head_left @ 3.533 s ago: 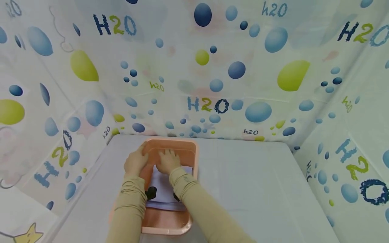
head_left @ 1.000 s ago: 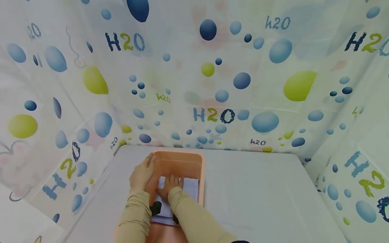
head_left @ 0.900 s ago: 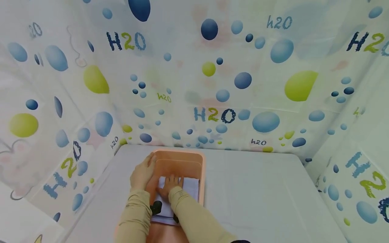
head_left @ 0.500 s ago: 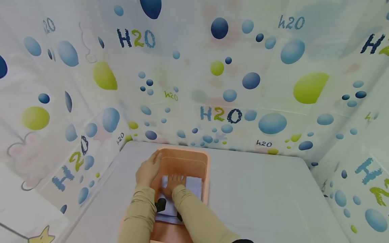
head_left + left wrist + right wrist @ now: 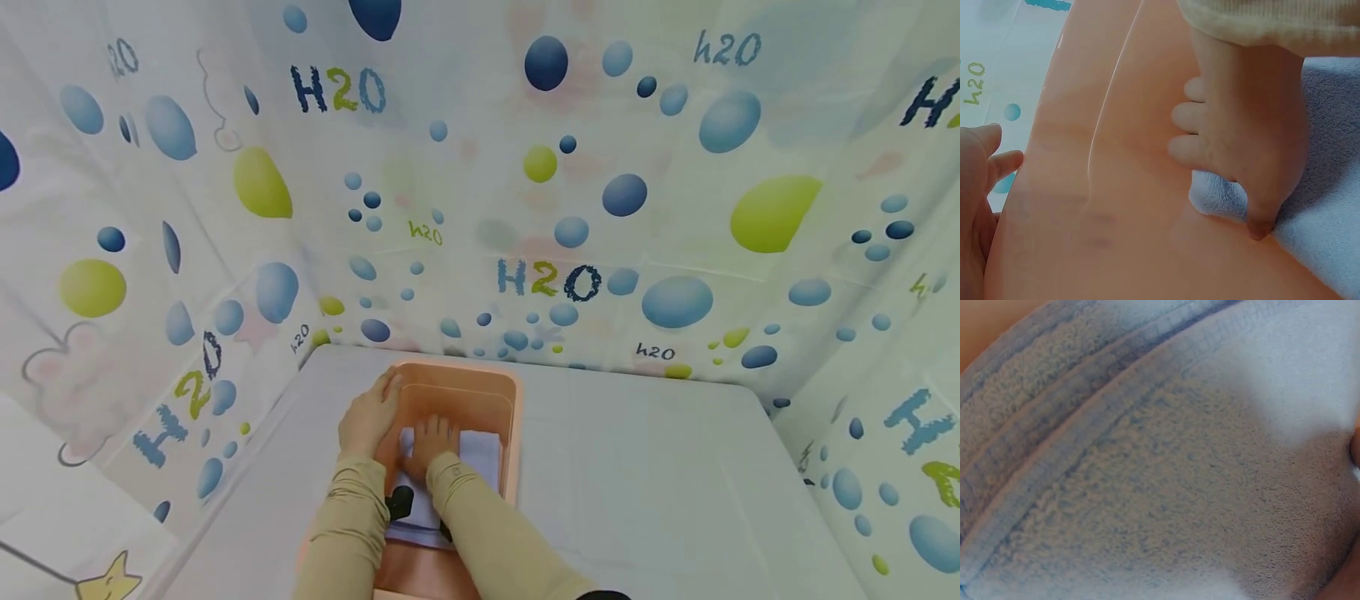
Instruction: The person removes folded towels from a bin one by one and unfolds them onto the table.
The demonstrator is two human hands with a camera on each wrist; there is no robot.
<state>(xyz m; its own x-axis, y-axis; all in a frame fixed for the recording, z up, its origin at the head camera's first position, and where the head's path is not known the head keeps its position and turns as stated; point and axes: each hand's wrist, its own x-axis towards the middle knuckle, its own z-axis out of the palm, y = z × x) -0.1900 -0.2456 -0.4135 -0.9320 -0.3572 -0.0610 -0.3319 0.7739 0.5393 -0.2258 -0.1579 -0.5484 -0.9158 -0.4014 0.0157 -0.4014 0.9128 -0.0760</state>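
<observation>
Pale table (image 5: pixel 637 483), bubble-and-H2O printed sheeting (image 5: pixel 480 192) on back and both sides. Peach bin (image 5: pixel 457 383) on table's left half; folded pale-blue towel (image 5: pixel 481 458) inside. Right hand (image 5: pixel 433 443) presses towel, fingers extended, thumb apart. Left hand (image 5: pixel 367 422) touches bin's left rim, fingers slightly spread.

The right hand (image 5: pixel 433 444) lies further onto the towel (image 5: pixel 481 454) now; seemingly flatter.
</observation>
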